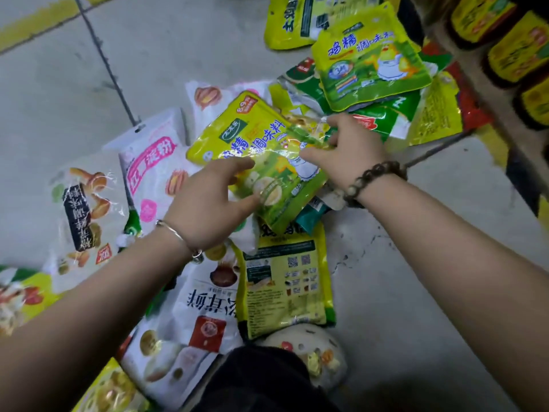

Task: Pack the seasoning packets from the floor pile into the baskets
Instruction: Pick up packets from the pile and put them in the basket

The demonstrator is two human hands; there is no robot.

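Note:
A pile of seasoning packets covers the floor. A yellow-green chicken-essence packet (255,144) lies tilted on top of the pile at the centre. My left hand (208,206) holds its near edge between thumb and fingers. My right hand (347,150) pinches its right side with curled fingers. A second chicken-essence packet (371,58) lies behind them. A yellow packet (285,281) lies back side up, just below my hands. White packets (86,209) and a pink-labelled white packet (151,162) lie to the left. No basket is in view.
Shelves with yellow-labelled dark jars (517,46) stand at the upper right. Bare grey floor (148,40) with a yellow stripe spreads at the upper left, and more floor lies at the lower right. My patterned shoe (315,352) sits at the bottom centre.

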